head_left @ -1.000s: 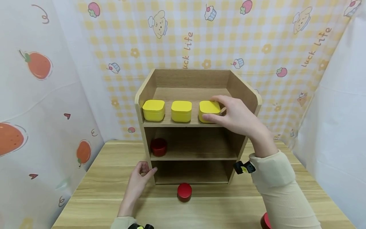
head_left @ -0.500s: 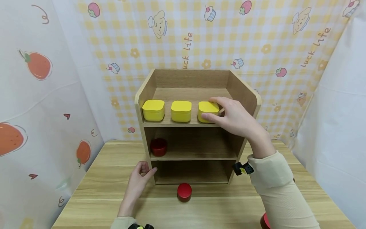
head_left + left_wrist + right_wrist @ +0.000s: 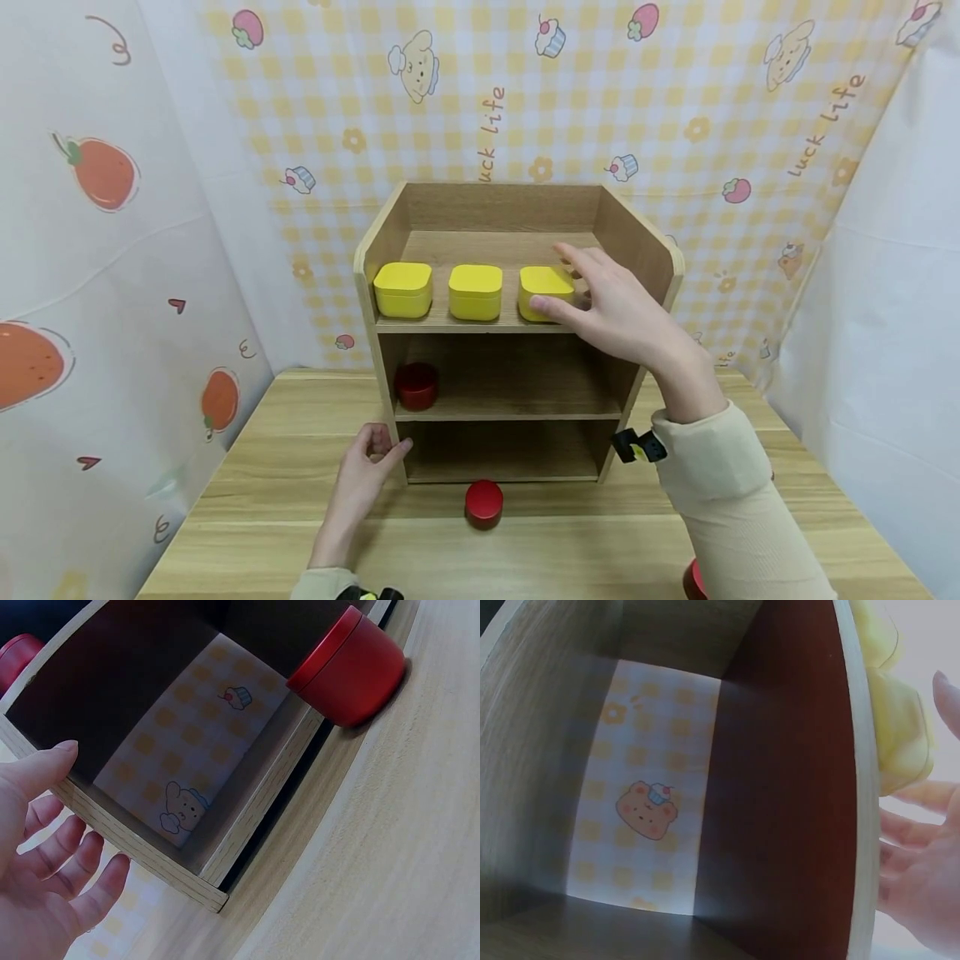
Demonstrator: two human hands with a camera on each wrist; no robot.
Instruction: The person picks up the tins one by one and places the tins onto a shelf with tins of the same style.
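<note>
At top shelf (image 3: 495, 246), right grip (image 3: 618, 308) loosely spread beside yellow box (image 3: 546, 287), holding nothing; left grip (image 3: 365, 467) pinches cabinet side (image 3: 380, 367), probably for steadying.

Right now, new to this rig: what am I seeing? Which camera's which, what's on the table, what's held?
No robot: a person works bare-handed. The wide picture is the head camera, then left wrist, right wrist. A wooden shelf stands on the table, three yellow boxes on top, a red tub in the compartment below. Two more tubs stand on the table, one partly behind a sleeve. The left hand grips the shelf's side; the right hand is open at the rightmost yellow box, not gripping it.
</note>
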